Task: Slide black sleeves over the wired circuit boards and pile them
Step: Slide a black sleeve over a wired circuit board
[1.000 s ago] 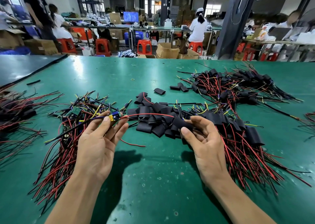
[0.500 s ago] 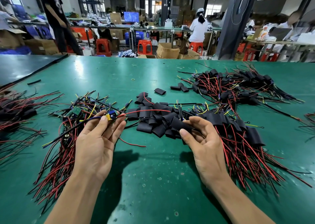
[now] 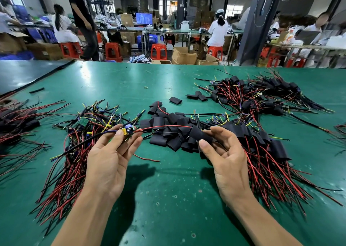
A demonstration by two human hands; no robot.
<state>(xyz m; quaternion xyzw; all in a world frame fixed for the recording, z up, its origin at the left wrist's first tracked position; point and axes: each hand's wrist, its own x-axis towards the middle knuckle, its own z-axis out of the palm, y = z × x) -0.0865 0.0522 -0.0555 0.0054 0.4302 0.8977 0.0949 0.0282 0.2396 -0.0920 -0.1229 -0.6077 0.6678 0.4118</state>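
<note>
Sleeves between two wire piles

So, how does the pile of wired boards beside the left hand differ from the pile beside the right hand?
The left pile shows bare boards, one green; in the right pile black sleeves cover the board ends. The left pile's wires fan toward the person's left, the right pile's toward the person's right. Both hold red and black wires and lie on the green table.

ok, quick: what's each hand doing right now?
Left hand: pinching a wired circuit board.
Right hand: holding a black sleeve between thumb and fingers.
</note>
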